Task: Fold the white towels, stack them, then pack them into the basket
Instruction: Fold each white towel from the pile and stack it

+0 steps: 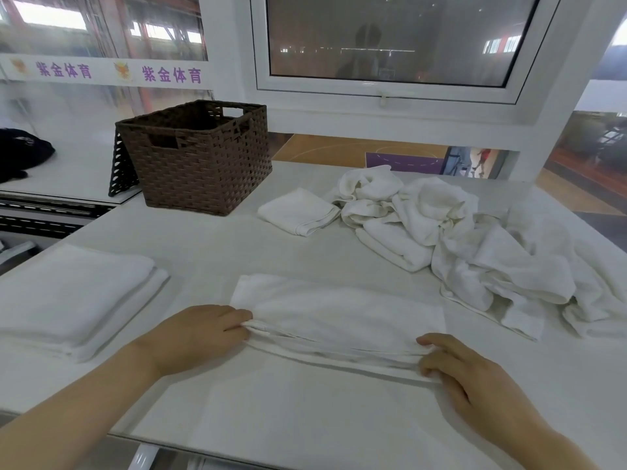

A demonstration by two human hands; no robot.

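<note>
Both hands, left hand [200, 334] and right hand [464, 371], pinch the near corners of a half-folded towel [339, 317] lying on the table [305, 418]. Carry that edge evenly onto the far edge, keeping corners matched, then smooth it flat.

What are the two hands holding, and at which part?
Both hold the towel being folded by its near edge: left hand pinches the left end, right hand the right end.
</note>
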